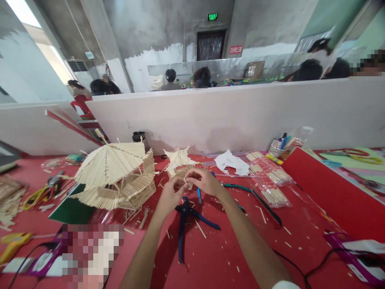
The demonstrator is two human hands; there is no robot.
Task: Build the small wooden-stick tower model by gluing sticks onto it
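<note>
My left hand and my right hand meet over the middle of the table, fingertips pinched around a short pale wooden stick. Just behind them stands a small star-roofed stick model, partly covered by my fingers. A pair of dark blue cutting pliers lies below my hands with its handles spread toward me. Close to my right hand is a narrow blue tool. To the left of my left hand sits a larger pavilion model built of thin sticks.
Packets of sticks and white crumpled tissue lie at the right, before a pen holder. Yellow-handled tools and a yellow glue gun are at the left. A white partition borders the red table; people sit beyond.
</note>
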